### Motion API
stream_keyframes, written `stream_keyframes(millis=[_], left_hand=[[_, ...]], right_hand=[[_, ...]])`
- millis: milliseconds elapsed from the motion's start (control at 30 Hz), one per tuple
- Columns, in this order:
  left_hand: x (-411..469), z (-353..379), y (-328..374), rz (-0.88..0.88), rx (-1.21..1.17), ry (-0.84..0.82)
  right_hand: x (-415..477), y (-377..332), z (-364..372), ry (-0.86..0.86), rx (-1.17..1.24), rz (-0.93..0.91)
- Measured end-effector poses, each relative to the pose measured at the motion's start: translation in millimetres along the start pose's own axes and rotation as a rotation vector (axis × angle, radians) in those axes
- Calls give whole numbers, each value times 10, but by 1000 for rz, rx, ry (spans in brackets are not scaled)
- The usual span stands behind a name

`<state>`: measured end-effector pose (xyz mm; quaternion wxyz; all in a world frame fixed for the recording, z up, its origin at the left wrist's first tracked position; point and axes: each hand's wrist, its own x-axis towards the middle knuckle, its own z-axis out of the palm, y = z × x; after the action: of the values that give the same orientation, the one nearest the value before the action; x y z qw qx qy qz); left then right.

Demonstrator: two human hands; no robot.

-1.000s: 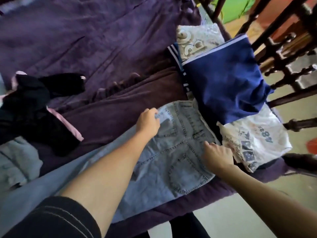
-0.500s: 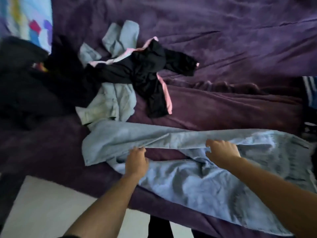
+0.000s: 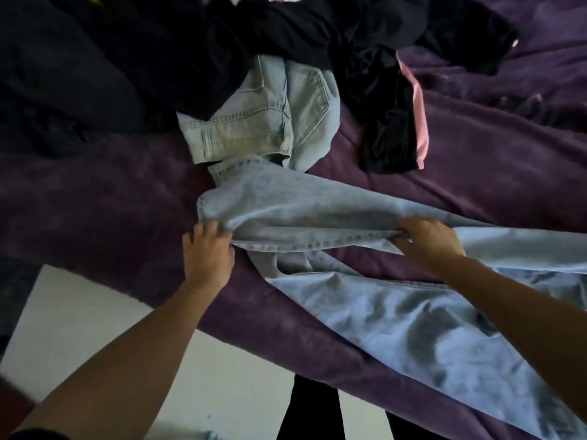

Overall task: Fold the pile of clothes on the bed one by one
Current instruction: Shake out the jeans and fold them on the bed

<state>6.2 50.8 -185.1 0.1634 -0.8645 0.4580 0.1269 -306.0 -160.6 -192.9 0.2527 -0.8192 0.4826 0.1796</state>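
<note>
A pair of light blue jeans (image 3: pixel 317 211) lies stretched across the purple bed cover (image 3: pixel 95 192), its two legs running from the right toward the left. My left hand (image 3: pixel 208 249) grips the upper leg near its hem end. My right hand (image 3: pixel 425 239) pinches the seam edge of the same leg further right. The lower leg (image 3: pixel 428 328) lies rumpled along the bed's front edge. Behind them a second pale denim garment (image 3: pixel 263 122) sits partly under a black garment with pink trim (image 3: pixel 397 100).
Dark clothes (image 3: pixel 111 58) are heaped at the back left of the bed. The pale floor (image 3: pixel 79 328) shows below the bed's front edge at the lower left. My dark trouser legs (image 3: pixel 308 411) stand against the bed.
The view has swung left and closer, from the folded stack to the jeans' leg ends. Both hands have closed on the upper leg's seam edge, and the left hand has moved nearer the hem.
</note>
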Motion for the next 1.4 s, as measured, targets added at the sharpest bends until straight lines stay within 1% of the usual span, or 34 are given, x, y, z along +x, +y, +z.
stream_keyframes(millis=[67,133,167,267,333,400,500,567,633,700,767,800,867,900,933,967,1000,1067,1100,1133,1167,1200,1267,1300,1367,1400], left_hand=[[126,-228,-64,94,-183,95],[318,-590,-100,122,-431,211],[450,-799,-99,118,-515,261],[985,-1372,15,138,-605,388],[1414,-1636,156,152,-689,428],[1774,-1755,252,102,-778,434],[1947,-1554,208,-114,-872,412],[1712,-1219,145,-167,-880,350],[1321,-884,118,-140,-842,333],[930,-584,131,-7,-683,374],[589,-333,178,215,-487,361],[440,-222,199,355,-424,312],[191,-17,234,610,-319,128],[93,63,236,685,-225,13],[34,101,227,718,-102,-87],[23,98,215,723,17,-156],[40,55,215,719,131,-188],[120,-95,257,740,298,-207],[168,-202,305,748,318,-234],[216,-327,348,729,275,-263],[281,-467,374,683,172,-328],[354,-630,389,608,45,-445],[513,-942,364,446,-218,-742],[597,-1093,321,440,-289,-816],[786,-1318,204,451,-312,-862],[890,-1379,141,424,-293,-847]], right_hand=[[-60,26,-169,115,84,29],[-54,67,-437,220,135,58],[-7,84,-594,254,141,84],[323,113,-1050,325,128,166],[567,122,-1266,386,132,200],[730,152,-1363,452,160,226],[674,142,-1269,516,175,220],[472,69,-1021,469,174,186],[192,-76,-660,364,193,125],[-85,-235,-272,222,201,58],[-333,-364,62,45,167,-3],[-443,-407,207,-35,136,-48],[-617,-423,441,-163,33,-137],[-689,-419,518,-199,-22,-160],[-749,-418,560,-206,-44,-164],[-796,-408,576,-179,-28,-157],[-833,-394,566,-122,16,-151],[-863,-356,486,62,94,-176],[-864,-330,418,145,114,-200],[-849,-294,331,206,138,-214],[-824,-257,223,238,174,-197],[-794,-216,104,251,219,-155],[-708,-126,-116,215,276,-64],[-649,-90,-201,197,285,-45],[-504,-53,-332,171,297,-4],[-425,-51,-366,161,281,24]])
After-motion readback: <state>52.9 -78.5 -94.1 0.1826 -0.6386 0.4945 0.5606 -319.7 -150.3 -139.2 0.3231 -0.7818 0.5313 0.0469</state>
